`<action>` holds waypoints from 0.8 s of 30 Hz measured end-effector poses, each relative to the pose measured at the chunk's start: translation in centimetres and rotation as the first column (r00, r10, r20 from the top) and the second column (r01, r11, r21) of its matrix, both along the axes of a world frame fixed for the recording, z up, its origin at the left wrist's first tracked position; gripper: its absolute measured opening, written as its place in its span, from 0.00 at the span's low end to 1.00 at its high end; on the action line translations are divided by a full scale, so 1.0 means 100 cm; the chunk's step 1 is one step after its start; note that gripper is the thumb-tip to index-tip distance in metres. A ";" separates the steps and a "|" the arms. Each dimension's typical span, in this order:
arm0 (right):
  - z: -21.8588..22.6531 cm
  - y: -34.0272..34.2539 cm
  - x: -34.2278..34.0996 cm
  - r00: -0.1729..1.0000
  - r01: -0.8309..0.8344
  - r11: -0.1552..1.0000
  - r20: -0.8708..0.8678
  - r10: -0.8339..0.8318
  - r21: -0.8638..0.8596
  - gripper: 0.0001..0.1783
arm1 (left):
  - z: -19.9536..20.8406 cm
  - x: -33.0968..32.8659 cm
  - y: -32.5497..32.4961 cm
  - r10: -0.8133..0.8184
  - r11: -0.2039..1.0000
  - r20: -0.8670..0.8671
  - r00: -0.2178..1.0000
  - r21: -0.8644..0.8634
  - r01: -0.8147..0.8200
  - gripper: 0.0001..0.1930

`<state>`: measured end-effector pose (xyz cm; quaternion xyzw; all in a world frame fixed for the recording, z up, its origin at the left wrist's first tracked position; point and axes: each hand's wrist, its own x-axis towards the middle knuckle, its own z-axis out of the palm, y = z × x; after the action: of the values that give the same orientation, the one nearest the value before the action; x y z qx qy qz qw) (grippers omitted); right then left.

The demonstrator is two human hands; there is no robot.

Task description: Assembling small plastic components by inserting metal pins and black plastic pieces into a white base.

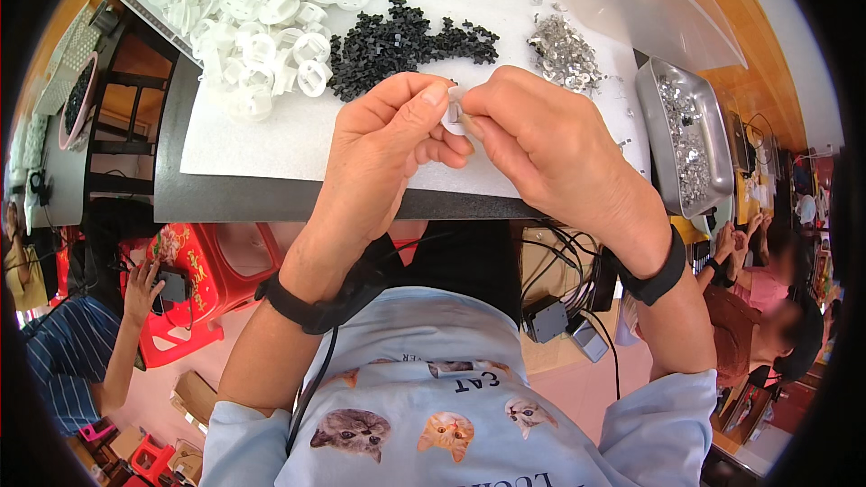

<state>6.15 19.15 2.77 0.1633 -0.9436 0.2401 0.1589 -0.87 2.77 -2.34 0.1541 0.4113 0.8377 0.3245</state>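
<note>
My left hand [383, 140] pinches a small round white plastic piece [454, 117] between thumb and fingers, just above the white sheet. My right hand [550, 140] meets it from the other side, thumb and forefinger closed at the piece's edge. Whatever sits between those right fingertips is too small and hidden to name. Beyond my hands lies a heap of small black plastic parts [388, 47]. To its left rises a large pile of the same kind of white plastic pieces [262, 0]. A scatter of tiny shiny metal parts [566, 50] lies to the right.
The white sheet [244, 149] covers a dark table [207, 203]. A metal tray [717, 135] of small metal parts stands at the right edge. Below hang black cables [577, 261]. A red stool [203, 280] is at left. People sit on both sides.
</note>
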 end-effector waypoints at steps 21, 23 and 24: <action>-0.008 -0.005 0.010 0.999 0.004 0.997 -0.043 -0.007 -0.074 0.12 | -0.002 -0.002 -0.003 -0.004 0.999 0.048 0.999 0.032 0.003 0.12; -0.009 -0.007 0.010 0.999 0.021 0.984 -0.042 -0.029 -0.175 0.10 | -0.001 -0.001 -0.003 -0.001 1.000 0.048 0.999 0.017 0.000 0.12; -0.009 -0.007 0.009 0.999 0.048 0.974 -0.015 -0.053 -0.223 0.07 | -0.002 -0.001 -0.003 -0.002 1.000 0.048 0.999 0.017 0.001 0.12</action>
<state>7.05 18.45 1.84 0.1231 -0.9129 0.3383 0.1921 -1.00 2.52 -2.55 0.1369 0.3964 0.8443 0.3335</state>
